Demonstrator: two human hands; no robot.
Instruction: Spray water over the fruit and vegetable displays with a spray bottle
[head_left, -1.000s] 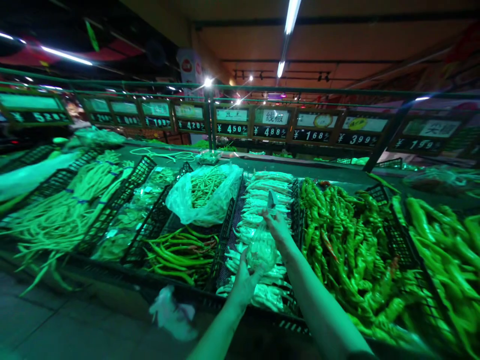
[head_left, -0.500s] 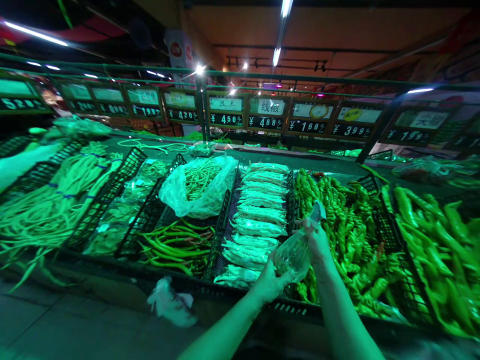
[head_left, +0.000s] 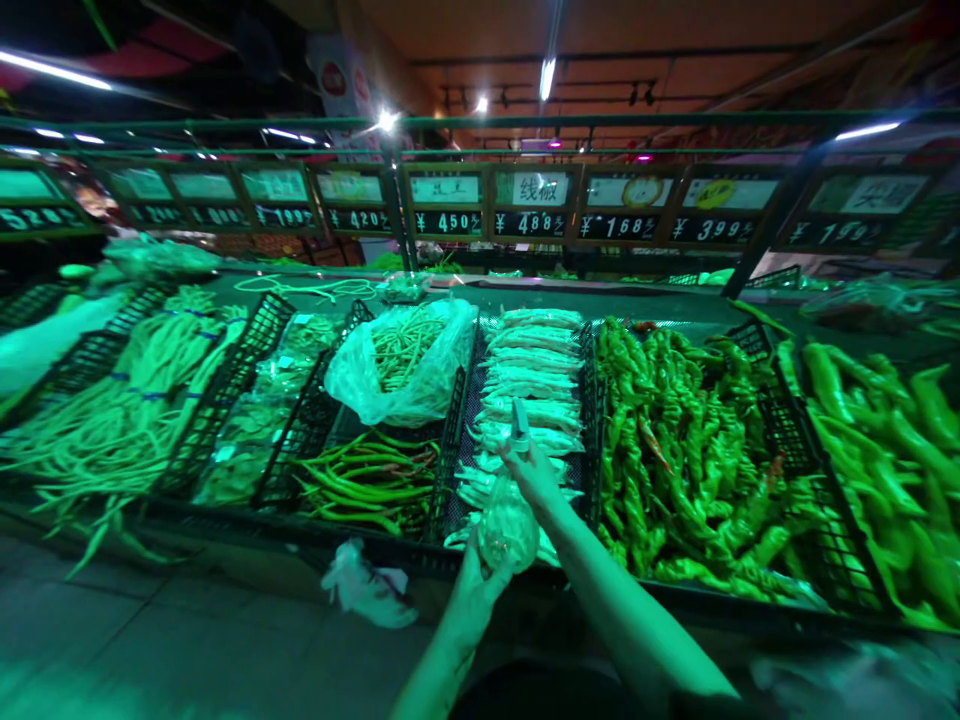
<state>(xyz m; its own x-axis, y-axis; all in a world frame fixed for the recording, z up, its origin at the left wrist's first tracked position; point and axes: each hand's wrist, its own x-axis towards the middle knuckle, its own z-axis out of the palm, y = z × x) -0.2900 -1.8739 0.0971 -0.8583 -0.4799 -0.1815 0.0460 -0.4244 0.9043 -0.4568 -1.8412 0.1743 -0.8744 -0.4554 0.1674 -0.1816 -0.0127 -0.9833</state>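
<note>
Both my hands hold a small clear plastic bag [head_left: 508, 520] in front of a produce stand. My right hand [head_left: 531, 470] pinches the bag's twisted top, and my left hand [head_left: 472, 592] cups its rounded bottom. What is inside the bag I cannot make out. The bag hangs over the near end of a black crate [head_left: 457, 440] filled with pale wrapped packs [head_left: 529, 365].
To the right lie crates of twisted green peppers [head_left: 679, 440] and larger green peppers [head_left: 877, 430]. To the left are thin green chillies [head_left: 367, 485], a bag of beans [head_left: 405, 365] and long beans [head_left: 127, 400]. A crumpled white bag [head_left: 367, 588] hangs at the stand's front edge. Price signs [head_left: 536, 205] run along the back.
Half a second ago the bag and both hands were over the twisted peppers on the right; now they are back left over the pale packs, as a second ago.
</note>
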